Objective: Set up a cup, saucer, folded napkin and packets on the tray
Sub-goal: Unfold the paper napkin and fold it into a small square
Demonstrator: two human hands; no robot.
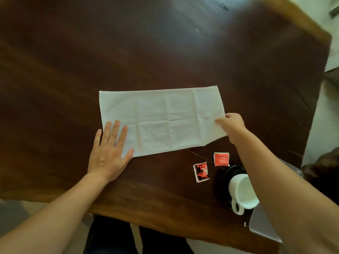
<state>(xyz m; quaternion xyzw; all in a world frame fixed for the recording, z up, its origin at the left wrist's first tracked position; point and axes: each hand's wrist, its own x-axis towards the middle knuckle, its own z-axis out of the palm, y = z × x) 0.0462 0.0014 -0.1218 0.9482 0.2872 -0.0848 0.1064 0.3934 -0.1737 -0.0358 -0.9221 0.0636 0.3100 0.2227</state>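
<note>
Under the left hand (108, 153): napkin (161, 118), white cloth, laid as one long strip on the dark desk (73, 70), old crease lines showing
- Left hand: open, palm and straight fingers pressed flat on the strip's near corner at its own end
- Right hand (232, 125): thumb and fingers pinching the opposite short edge, which looks slightly raised off the desk
- Step in hand, as judged: the next fold, taking the pinched end across toward the flat hand. To do it well, the flat palm serves as anchor so the strip cannot slide. The pinched edge should travel low, corners and long edges should be matched before any pressing, and the fold then smoothed outward with a flat palm
- Packets, two, red (201, 172) (221, 159): on bare desk just inside the right forearm, apart from each other
- Cup (242, 193), white, on a dark saucer (225, 178): against the right forearm
- Tray (262, 228), grey: beneath that forearm and mostly hidden, so it cannot be told whether the saucer sits on it
</note>
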